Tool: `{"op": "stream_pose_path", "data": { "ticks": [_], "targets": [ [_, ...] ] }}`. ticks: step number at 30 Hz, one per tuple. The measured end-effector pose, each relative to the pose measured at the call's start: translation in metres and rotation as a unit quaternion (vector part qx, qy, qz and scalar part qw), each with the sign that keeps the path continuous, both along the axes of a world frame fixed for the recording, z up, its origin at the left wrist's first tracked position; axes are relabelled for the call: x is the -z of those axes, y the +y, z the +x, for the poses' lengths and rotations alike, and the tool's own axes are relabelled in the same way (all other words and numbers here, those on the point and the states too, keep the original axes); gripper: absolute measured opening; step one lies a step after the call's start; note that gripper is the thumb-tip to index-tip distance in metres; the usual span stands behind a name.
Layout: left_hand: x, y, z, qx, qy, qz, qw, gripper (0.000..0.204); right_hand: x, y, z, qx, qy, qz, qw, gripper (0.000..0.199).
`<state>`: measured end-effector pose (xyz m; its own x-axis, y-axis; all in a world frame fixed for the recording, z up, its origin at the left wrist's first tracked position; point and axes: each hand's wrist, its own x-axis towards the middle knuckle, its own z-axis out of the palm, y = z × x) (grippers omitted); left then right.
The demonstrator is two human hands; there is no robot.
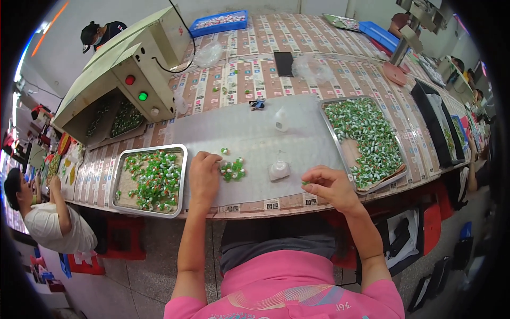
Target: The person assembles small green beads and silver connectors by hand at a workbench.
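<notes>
From my seat, the work looks well under way but far from finished. My left hand lies knuckles-up on the grey mat, fingers curled loosely, its fingertips just beside a small pile of green-and-white pieces — I cannot tell whether it grips any. My right hand has thumb and fingers pinched narrow on one green piece at the near edge of the mat, well apart from the pile.

By my guess, the right tray is the supply and the left tray takes the finished pieces — that is a judgement from how they lie. The right tray is packed thick with green-and-white pieces, with only a bare brown patch at its near left corner, so most of the stock remains. The left tray holds a thinner, scattered layer, and some pieces there show red; its bottom shows through at the edges.

Two small white bottles stand on the mat, one between my hands, the other farther back. A few stray pieces lie on the table behind the mat.
</notes>
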<state>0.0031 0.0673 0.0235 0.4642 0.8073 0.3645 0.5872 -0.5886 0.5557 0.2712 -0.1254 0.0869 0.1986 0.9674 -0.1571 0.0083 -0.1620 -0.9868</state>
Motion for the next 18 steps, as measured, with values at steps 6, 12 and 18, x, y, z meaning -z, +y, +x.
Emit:
{"op": "stream_pose_path", "data": {
  "ticks": [6,12,18],
  "targets": [
    [-0.004,-0.024,-0.010,0.013,-0.224,-0.162,0.961,0.016,0.005,0.011,0.004,0.011,0.088,-0.030,0.996,0.022],
    [-0.011,-0.061,-0.022,0.055,-0.378,-0.463,0.800,0.017,0.002,0.030,-0.016,-0.001,-0.068,-0.002,0.998,0.021],
    [-0.020,-0.087,-0.024,0.081,-0.435,-0.529,0.725,0.022,0.001,0.058,-0.050,0.008,-0.323,0.138,0.936,0.020]
  ]
}}
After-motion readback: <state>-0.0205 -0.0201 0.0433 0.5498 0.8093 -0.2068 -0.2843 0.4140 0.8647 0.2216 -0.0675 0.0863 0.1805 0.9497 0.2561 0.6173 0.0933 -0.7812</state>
